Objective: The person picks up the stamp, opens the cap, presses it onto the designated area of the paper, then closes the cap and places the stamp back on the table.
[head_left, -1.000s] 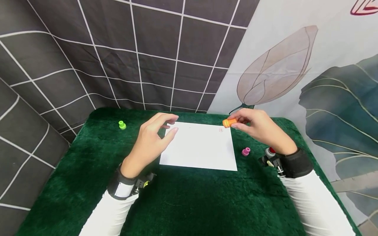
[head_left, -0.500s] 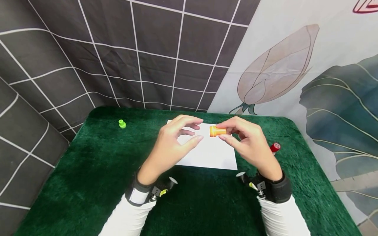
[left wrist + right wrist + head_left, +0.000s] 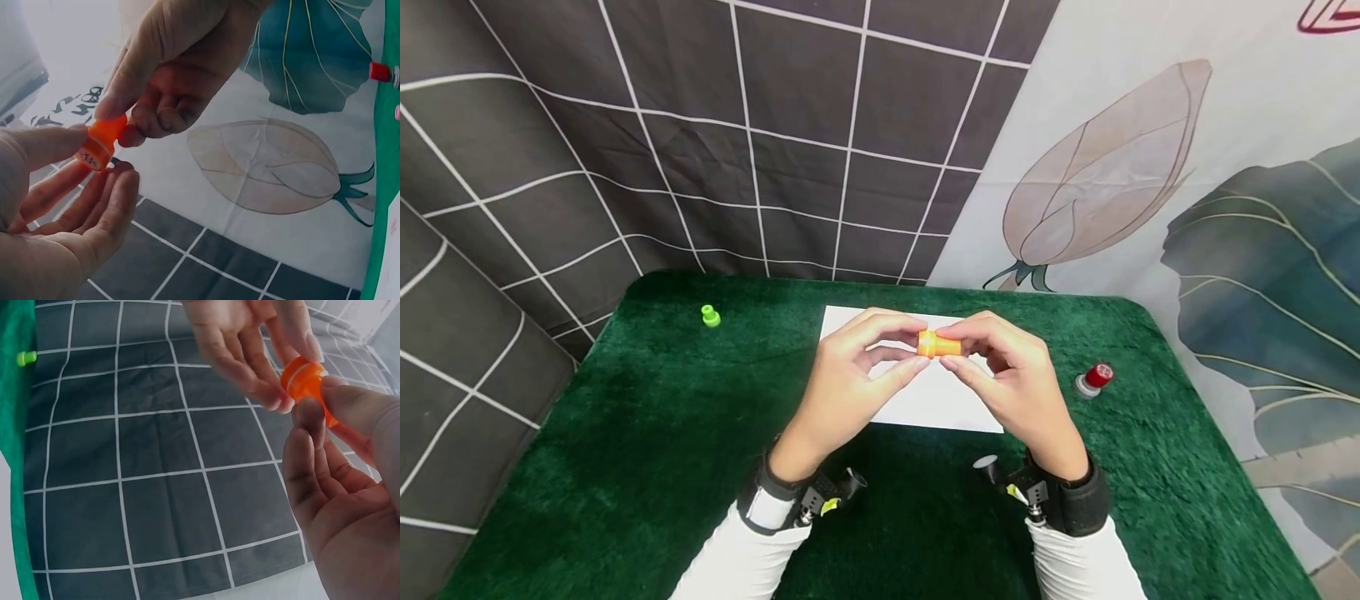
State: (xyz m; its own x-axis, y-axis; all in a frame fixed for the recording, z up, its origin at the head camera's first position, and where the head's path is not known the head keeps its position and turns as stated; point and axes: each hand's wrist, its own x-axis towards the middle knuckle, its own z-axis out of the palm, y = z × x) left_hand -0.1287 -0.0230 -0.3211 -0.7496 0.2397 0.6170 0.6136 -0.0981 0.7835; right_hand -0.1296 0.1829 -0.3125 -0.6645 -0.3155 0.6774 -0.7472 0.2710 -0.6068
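Note:
Over the sheet of white paper [image 3: 936, 400], both hands meet at a small orange stamp [image 3: 940, 344] lying sideways in the air. My right hand [image 3: 1018, 379] pinches its narrow handle between thumb and fingers. My left hand [image 3: 846, 379] has its thumb and fingertips on the wide end. In the left wrist view, small print shows on the wide end of the orange stamp [image 3: 97, 150]. The right wrist view has the orange stamp [image 3: 304, 381] between the fingertips of both hands. Faint red marks [image 3: 392, 226] show on the paper in the left wrist view.
A light green stamp [image 3: 710, 315] stands at the back left of the green cloth-covered table [image 3: 625, 433]. To the right is a red stamp [image 3: 1099, 375] with a pale base. A pink item [image 3: 397, 112] shows at the left wrist view's edge. Patterned cloth hangs behind.
My right hand has carried the orange stamp leftward from the paper's far right corner. My left hand has moved right and now grips the stamp's wide end.

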